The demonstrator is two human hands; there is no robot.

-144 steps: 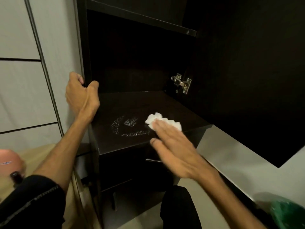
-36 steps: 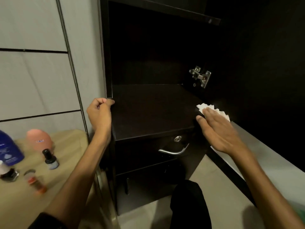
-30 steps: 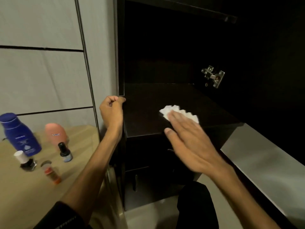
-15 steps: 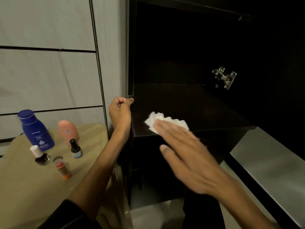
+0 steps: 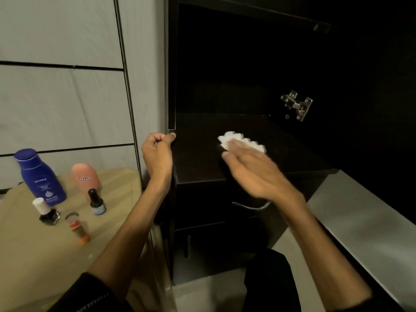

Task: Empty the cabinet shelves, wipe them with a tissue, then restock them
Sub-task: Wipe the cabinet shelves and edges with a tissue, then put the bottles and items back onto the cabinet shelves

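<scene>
The picture is dim. The wall [image 5: 63, 104] at 9 o'clock is the brightest part, lit softly. The cabinet [image 5: 225, 75] at 12 to 3 o'clock is almost black inside. The right hand [image 5: 254, 172] is smeared with blur. Straight lines bend near the edges. A small hinge [image 5: 297, 105] at 2 o'clock shines.
</scene>
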